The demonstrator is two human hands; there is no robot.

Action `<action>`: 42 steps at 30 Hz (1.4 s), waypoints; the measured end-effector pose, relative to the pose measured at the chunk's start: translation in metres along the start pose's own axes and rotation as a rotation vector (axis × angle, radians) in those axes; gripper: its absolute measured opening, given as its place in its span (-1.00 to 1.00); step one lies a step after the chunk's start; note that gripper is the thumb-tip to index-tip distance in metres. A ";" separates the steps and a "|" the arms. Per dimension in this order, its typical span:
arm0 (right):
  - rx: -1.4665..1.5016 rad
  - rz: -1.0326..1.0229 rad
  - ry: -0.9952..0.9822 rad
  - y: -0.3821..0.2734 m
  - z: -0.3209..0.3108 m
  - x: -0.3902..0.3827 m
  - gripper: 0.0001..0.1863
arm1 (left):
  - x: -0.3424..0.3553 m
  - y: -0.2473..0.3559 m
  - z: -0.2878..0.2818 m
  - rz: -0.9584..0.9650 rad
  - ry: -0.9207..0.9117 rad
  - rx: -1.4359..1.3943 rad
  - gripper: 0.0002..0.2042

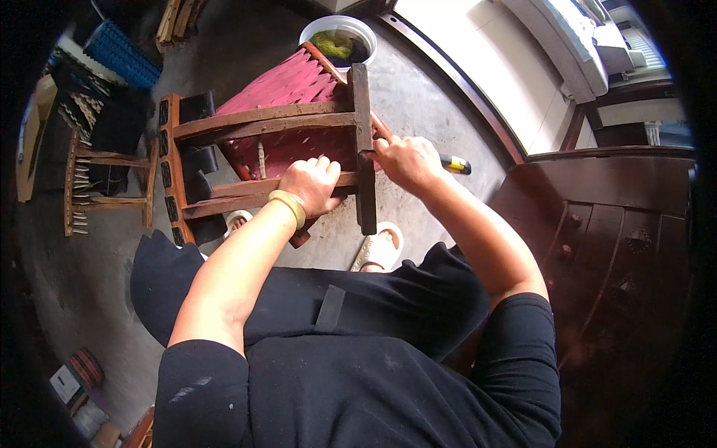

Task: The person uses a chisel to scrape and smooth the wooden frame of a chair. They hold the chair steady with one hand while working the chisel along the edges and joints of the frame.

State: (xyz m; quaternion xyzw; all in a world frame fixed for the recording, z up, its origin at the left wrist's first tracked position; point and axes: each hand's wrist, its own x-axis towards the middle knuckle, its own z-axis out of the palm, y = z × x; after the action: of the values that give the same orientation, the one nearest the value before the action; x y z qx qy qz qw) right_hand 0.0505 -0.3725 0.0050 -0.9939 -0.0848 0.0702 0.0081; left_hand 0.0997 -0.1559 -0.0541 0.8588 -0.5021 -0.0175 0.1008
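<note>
A brown wooden stool frame [269, 128] lies tipped on its side in front of me, with black straps wrapped along its left rail. My left hand [308, 187], a pale bangle at its wrist, is closed around the frame's lower rails. At the upright end piece [364, 149] on the right, my right hand [407, 163] is closed. A yellow-and-black tool handle [455, 164] sticks out behind it; the fist hides the tool's front part. Beneath the frame is a seat of woven pink-red straps [280, 86] with a reddish wooden edge.
Behind the seat stands a white bucket [340, 24] with something green in dark liquid. Another small wooden frame [112, 183] with black straps sits at the left, near a blue basket [123, 54]. Dark wooden panelling [612, 261] rises at the right; a doorway sill [452, 78] runs behind.
</note>
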 end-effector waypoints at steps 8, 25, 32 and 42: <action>-0.094 0.133 0.103 0.038 -0.016 0.047 -0.68 | 0.000 0.004 -0.002 0.018 0.014 -0.014 -0.48; -0.098 0.101 0.057 0.040 -0.018 0.065 -0.60 | 0.005 0.003 -0.005 -0.005 -0.062 0.004 -0.50; -0.030 0.011 0.144 0.025 -0.009 0.035 -0.64 | 0.003 -0.001 0.002 -0.014 0.054 -0.005 -0.52; -0.070 0.036 -0.009 0.031 -0.014 0.062 -0.60 | 0.005 0.001 -0.004 -0.025 -0.061 -0.011 -0.50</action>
State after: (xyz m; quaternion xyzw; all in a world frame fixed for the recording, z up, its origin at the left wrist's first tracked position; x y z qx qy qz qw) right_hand 0.1185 -0.3928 0.0094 -0.9946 -0.0695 0.0719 -0.0284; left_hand 0.1019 -0.1601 -0.0494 0.8635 -0.4940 -0.0474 0.0899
